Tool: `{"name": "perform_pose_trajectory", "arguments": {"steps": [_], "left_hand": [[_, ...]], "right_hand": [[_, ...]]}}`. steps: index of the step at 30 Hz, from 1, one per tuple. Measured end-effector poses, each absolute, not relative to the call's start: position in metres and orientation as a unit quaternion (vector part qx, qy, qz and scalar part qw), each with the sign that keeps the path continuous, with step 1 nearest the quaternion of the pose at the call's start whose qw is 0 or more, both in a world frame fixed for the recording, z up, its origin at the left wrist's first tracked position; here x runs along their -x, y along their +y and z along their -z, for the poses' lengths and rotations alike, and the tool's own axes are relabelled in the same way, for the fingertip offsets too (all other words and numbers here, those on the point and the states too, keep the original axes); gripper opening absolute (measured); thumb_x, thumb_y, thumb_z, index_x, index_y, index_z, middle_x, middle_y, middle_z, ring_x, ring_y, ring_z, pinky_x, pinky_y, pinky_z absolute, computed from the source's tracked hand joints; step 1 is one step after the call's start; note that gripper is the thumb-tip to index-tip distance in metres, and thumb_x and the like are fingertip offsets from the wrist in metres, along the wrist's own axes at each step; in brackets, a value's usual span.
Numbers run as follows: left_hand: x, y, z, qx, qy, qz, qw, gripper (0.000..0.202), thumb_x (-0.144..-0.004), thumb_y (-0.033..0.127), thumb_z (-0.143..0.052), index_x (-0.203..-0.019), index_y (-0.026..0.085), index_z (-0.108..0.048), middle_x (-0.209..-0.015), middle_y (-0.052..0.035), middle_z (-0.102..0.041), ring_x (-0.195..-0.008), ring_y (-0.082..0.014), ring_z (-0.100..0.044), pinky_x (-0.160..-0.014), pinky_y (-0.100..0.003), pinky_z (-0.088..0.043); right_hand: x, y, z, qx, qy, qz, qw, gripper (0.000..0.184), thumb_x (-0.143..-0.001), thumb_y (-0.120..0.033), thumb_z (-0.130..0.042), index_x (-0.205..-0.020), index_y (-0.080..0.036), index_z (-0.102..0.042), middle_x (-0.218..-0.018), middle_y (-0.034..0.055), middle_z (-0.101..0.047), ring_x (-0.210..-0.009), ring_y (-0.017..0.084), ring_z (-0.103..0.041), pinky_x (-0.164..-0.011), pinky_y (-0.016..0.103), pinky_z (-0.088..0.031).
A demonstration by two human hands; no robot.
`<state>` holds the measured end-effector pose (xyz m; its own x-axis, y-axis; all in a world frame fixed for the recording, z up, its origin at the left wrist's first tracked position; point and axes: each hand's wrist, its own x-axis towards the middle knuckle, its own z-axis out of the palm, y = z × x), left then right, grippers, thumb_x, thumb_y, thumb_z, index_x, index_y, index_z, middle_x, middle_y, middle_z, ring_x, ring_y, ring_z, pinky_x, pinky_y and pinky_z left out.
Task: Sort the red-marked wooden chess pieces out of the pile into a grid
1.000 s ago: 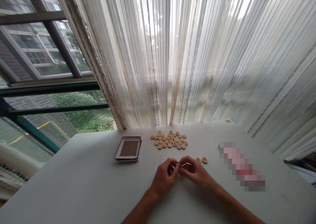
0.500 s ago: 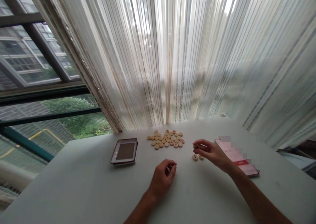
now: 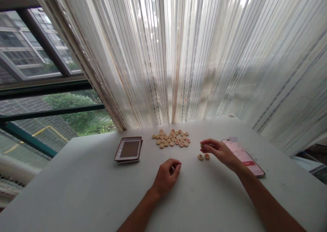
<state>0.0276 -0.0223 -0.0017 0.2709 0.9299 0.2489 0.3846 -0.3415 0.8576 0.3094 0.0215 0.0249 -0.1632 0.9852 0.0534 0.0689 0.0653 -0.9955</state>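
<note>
"While the right hand (image 3: 222, 153) pinches a Chinese chess piece (image 3: 202, 145) between thumb and fingertips, where is that piece?"

"Just right of the cluster of Chinese chess pieces (image 3: 172, 138). I can't tell whether it touches the table (image 3: 102, 191)."

"And the left hand (image 3: 166, 176)?"

"Nearer the person than the cluster, curled, thumb close to forefinger (I can't tell whether anything is inside)."

"What crowds the right hand?"

"A black-marked piece (image 3: 200, 156) and a red-marked piece (image 3: 207, 156), right of the cluster and slightly nearer the person, just beside each other and near the pinched one. Farther right of the cluster lies a phone (image 3: 246, 157) with a pinkish screen, partly blurred; the hand and wrist hide some of its left edge."

"Anything else about?"

"Left of the cluster, a tablet-like device (image 3: 129, 149) with a dark red rim lies well apart from the right hand. Some clustered pieces show red characters; most have plain, pale tops. Behind the cluster hangs a striped sheer curtain (image 3: 153, 72), with a window (image 3: 46, 78) to its far left and greenery (image 3: 76, 114) outside."
</note>
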Motion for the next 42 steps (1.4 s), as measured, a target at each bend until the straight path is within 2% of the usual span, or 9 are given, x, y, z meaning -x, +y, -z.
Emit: {"name": "perform_pose_trajectory", "arguments": {"steps": [3,7,11,15,20,23,29,36,42], "left_hand": [[-0.028,-0.022,0.003,-0.717,0.458,-0.395,0.347,0.021,-0.092,0.033,-0.055,-0.093,0.017,-0.068,-0.079,-0.0032,-0.067,-0.067,-0.0138,-0.059,-0.063,-0.023,-0.046],[-0.028,-0.023,0.004,-0.714,0.456,-0.401,0.349,0.021,-0.092,0.033,-0.055,-0.092,0.016,-0.068,-0.079,-0.0034,-0.067,-0.067,-0.0136,-0.059,-0.063,-0.023,-0.046],[-0.028,-0.022,0.004,-0.716,0.452,-0.401,0.350,0.020,-0.092,0.032,-0.056,-0.093,0.016,-0.068,-0.079,-0.0035,-0.068,-0.067,-0.0136,-0.059,-0.063,-0.023,-0.046],[-0.028,-0.021,0.005,-0.717,0.450,-0.400,0.351,0.021,-0.092,0.033,-0.056,-0.093,0.016,-0.068,-0.080,-0.0036,-0.068,-0.068,-0.0137,-0.059,-0.064,-0.023,-0.046],[-0.028,-0.021,0.006,-0.718,0.453,-0.398,0.348,0.021,-0.092,0.033,-0.055,-0.094,0.017,-0.068,-0.079,-0.0028,-0.068,-0.066,-0.0132,-0.058,-0.062,-0.022,-0.045],[-0.028,-0.021,0.006,-0.719,0.450,-0.399,0.349,0.020,-0.092,0.033,-0.056,-0.093,0.017,-0.068,-0.079,-0.0029,-0.068,-0.066,-0.0132,-0.058,-0.062,-0.022,-0.045],[-0.028,-0.021,0.003,-0.718,0.446,-0.398,0.357,0.020,-0.092,0.032,-0.056,-0.095,0.017,-0.069,-0.081,-0.0036,-0.070,-0.069,-0.0138,-0.060,-0.064,-0.023,-0.046],[-0.028,-0.022,0.003,-0.717,0.450,-0.396,0.355,0.018,-0.092,0.031,-0.056,-0.094,0.017,-0.068,-0.081,-0.0030,-0.070,-0.068,-0.0134,-0.060,-0.063,-0.022,-0.046],[-0.028,-0.022,0.002,-0.715,0.447,-0.399,0.359,0.019,-0.091,0.031,-0.056,-0.095,0.017,-0.069,-0.081,-0.0039,-0.070,-0.069,-0.0142,-0.060,-0.063,-0.023,-0.046]], "right_hand": [[-0.314,0.024,-0.024,0.484,-0.563,-0.465,0.483,0.039,-0.081,-0.050,-0.073,-0.103,-0.019,-0.070,-0.091,0.0078,-0.074,-0.084,0.024,-0.073,-0.080,0.037,-0.058],[-0.317,0.029,-0.018,0.495,-0.561,-0.446,0.491,0.045,-0.076,-0.051,-0.076,-0.107,-0.019,-0.069,-0.091,0.0086,-0.076,-0.090,0.026,-0.072,-0.085,0.040,-0.057],[-0.313,0.036,-0.009,0.508,-0.598,-0.395,0.478,0.041,-0.075,-0.051,-0.075,-0.102,-0.020,-0.071,-0.094,0.0077,-0.075,-0.091,0.024,-0.071,-0.082,0.035,-0.057],[-0.307,0.040,-0.005,0.563,-0.637,-0.322,0.416,0.032,-0.081,-0.049,-0.067,-0.098,-0.022,-0.074,-0.092,0.0057,-0.075,-0.079,0.020,-0.069,-0.072,0.029,-0.055],[-0.304,0.043,-0.002,0.565,-0.648,-0.353,0.370,0.032,-0.083,-0.047,-0.064,-0.097,-0.020,-0.073,-0.086,0.0042,-0.075,-0.053,0.013,-0.063,-0.049,0.023,-0.049],[-0.303,0.046,0.002,0.566,-0.651,-0.358,0.357,0.031,-0.083,-0.046,-0.064,-0.095,-0.019,-0.073,-0.084,0.0042,-0.075,-0.049,0.012,-0.061,-0.044,0.022,-0.047],[-0.299,0.049,0.007,0.572,-0.669,-0.329,0.341,0.030,-0.081,-0.045,-0.065,-0.093,-0.019,-0.075,-0.080,0.0037,-0.075,-0.060,0.015,-0.065,-0.051,0.022,-0.048],[-0.300,0.053,0.008,0.578,-0.696,-0.274,0.326,0.025,-0.080,-0.043,-0.066,-0.090,-0.023,-0.077,-0.086,0.0040,-0.076,-0.080,0.021,-0.068,-0.071,0.028,-0.050],[-0.299,0.052,0.007,0.573,-0.716,-0.241,0.318,0.025,-0.080,-0.045,-0.066,-0.083,-0.023,-0.078,-0.085,0.0044,-0.074,-0.082,0.022,-0.065,-0.076,0.030,-0.047]]}}
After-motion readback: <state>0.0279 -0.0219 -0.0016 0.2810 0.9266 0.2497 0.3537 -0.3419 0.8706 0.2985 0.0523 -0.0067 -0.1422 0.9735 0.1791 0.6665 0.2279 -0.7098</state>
